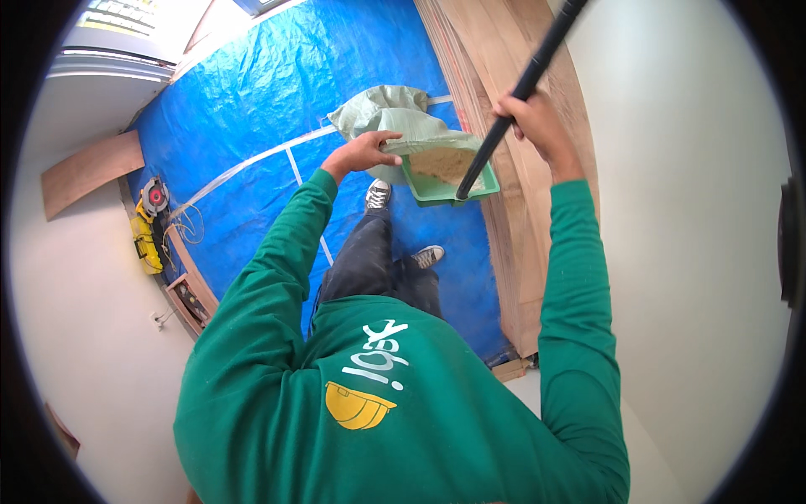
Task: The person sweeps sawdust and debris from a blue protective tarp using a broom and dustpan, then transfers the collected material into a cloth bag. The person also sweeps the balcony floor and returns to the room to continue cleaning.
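My right hand (541, 126) is wrapped round a long black pole (512, 109). The pole's lower end meets a light green dustpan (430, 192) holding tan dust that looks like sawdust (445, 166). A pale green woven sack (382, 112) lies against the dustpan's far left side, its edge overlapping the pan. My left hand (367, 154) is at the sack's near edge, thumb and fingers closed on the sack material. How far the dustpan reaches into the sack's mouth is hidden.
Blue tarp (252, 92) with white tape lines covers the floor. A stack of wood panels (525, 227) runs along the right beside a white wall (672, 210). At left lie a circular saw (154, 196), a yellow tool (145, 245), a cord and a wooden box (191, 294).
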`<state>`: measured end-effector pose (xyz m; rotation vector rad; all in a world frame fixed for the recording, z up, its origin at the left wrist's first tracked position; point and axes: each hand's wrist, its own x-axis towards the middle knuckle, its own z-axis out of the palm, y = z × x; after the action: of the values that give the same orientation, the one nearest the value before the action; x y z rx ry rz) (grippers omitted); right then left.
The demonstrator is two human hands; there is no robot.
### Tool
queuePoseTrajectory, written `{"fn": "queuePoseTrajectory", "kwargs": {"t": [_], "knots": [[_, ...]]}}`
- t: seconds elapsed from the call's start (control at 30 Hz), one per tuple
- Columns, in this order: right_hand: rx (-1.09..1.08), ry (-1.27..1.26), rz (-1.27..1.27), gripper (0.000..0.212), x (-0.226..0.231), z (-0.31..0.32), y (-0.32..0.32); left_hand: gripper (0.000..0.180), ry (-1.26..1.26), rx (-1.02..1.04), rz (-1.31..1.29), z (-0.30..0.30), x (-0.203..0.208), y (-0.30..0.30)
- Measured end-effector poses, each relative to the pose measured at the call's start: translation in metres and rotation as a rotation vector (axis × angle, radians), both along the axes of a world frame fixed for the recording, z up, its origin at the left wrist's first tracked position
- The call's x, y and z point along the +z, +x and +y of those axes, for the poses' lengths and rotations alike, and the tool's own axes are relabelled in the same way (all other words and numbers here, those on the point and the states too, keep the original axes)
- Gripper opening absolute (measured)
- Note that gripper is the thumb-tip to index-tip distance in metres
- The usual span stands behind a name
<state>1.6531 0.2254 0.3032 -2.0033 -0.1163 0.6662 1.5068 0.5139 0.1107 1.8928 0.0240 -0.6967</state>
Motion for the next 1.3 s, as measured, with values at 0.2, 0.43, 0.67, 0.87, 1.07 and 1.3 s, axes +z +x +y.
{"fn": "queuePoseTrajectory", "kwargs": {"t": [0.2, 0.43, 0.67, 0.87, 1.07, 1.3], "knots": [[0.192, -0.045, -0.248, 0.030, -0.001, 0.081, 0.055, 0.047, -0.399, 0.229, 0.007, 0.009, 0.001, 0.013], [0.207, -0.326, -0.007, 0.027, -0.009, 0.129, 0.045, 0.044, -0.228, 0.416, 0.138, 0.016, -0.025, 0.020], [0.185, -0.298, -0.117, 0.026, 0.085, 0.053, 0.039, 0.048, -0.146, 0.190, 0.015, -0.038, -0.054, 0.061], [-0.212, -0.304, -0.082, 0.038, 0.115, -0.080, -0.043, 0.088, -0.082, -0.133, 0.211, -0.110, -0.064, 0.098], [-0.412, -0.414, -0.136, 0.035, 0.042, -0.123, -0.213, 0.111, -0.657, -0.377, -0.029, -0.195, 0.087, 0.050], [-0.698, -0.047, -0.230, 0.031, -0.082, -0.124, -0.422, 0.039, -0.684, -0.978, 0.032, -0.302, 0.176, -0.122]]}}
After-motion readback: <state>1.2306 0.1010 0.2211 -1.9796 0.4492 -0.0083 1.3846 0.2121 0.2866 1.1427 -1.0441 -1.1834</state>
